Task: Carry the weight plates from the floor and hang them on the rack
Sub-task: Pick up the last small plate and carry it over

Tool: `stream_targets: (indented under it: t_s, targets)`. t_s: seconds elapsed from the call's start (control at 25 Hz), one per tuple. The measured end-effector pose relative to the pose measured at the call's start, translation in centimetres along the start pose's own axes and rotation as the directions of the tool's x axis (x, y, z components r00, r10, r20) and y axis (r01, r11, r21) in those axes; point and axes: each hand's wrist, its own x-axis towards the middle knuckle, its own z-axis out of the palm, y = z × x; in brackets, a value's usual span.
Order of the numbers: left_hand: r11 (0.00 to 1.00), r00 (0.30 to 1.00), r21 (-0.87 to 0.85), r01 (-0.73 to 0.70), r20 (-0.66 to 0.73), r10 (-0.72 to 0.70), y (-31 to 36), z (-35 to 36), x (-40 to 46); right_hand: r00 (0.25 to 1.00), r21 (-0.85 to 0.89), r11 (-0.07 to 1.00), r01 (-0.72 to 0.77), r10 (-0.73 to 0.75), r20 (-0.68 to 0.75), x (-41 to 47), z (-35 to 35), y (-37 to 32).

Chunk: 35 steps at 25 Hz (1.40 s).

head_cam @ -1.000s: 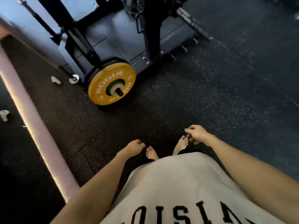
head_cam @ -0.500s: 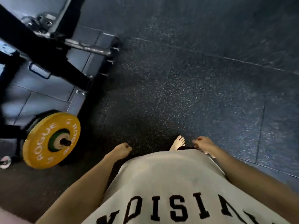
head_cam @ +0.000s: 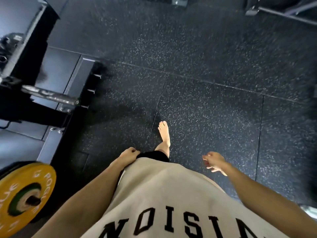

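yellow plate [head_cam: 25, 198]: "ROGUE" | shirt [head_cam: 171, 203]: "NOISI" | both hands empty

A weight plate [head_cam: 25, 198] hangs on a peg at the near left, with the rack [head_cam: 32, 69] rising behind it at far left. One bare foot [head_cam: 164, 133] is planted mid-floor [head_cam: 214, 103]. The left hand [head_cam: 129, 154] and right hand [head_cam: 214, 161] flank the shirt [head_cam: 163, 200] nearest the camera.

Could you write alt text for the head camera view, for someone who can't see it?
Looking down, a barefoot person walks over dark speckled gym flooring, both hands empty: left hand, right hand. A yellow weight plate hangs on the black rack at lower left.
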Motion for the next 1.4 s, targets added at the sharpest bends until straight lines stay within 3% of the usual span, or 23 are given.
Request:
stream_targets:
  t_s: [0.16,0.44,0.68,0.92,1.08,1.16,1.28,1.4]
  targets:
    - [0.995,0.998,0.104,0.007,0.058,-0.013,7.8,-6.5,6.7,1.0,-0.025,1.0,-0.012,0.011,-0.007,3.6,-6.2,-9.5]
    - [0.994,0.999,0.099,-0.05,-0.014,0.052,22.0,-21.7,18.0,0.991,0.055,0.993,0.104,-0.099,-0.094,11.6,-16.4,-31.2]
    - [0.994,0.996,-0.074,0.081,-0.041,-0.084,31.0,-31.1,27.2,0.992,-0.096,0.987,0.126,-0.126,0.002,20.8,-23.6,-50.0]
    - [0.89,0.937,-0.422,0.172,-0.208,-0.279,37.2,-40.8,32.4,0.976,-0.294,0.931,0.214,-0.217,0.024,26.4,-29.8,-71.6]
    - [0.663,0.898,-0.724,0.191,-0.143,-0.415,38.8,-45.9,37.0,0.959,-0.474,0.833,0.284,-0.256,0.124,29.7,-29.6,-85.8]
    - [0.637,0.901,-0.737,0.227,-0.089,-0.424,39.0,-49.1,39.8,0.951,-0.528,0.791,0.31,-0.269,0.155,31.4,-28.0,-92.6]
    - [0.693,0.916,-0.666,0.275,-0.037,-0.399,39.1,-57.0,44.8,0.935,-0.58,0.734,0.354,-0.299,0.193,33.8,-24.5,-104.4]
    - [0.626,0.903,-0.739,0.246,-0.06,-0.426,38.7,-67.2,48.1,0.916,-0.635,0.66,0.4,-0.318,0.246,34.5,-20.0,-115.9]
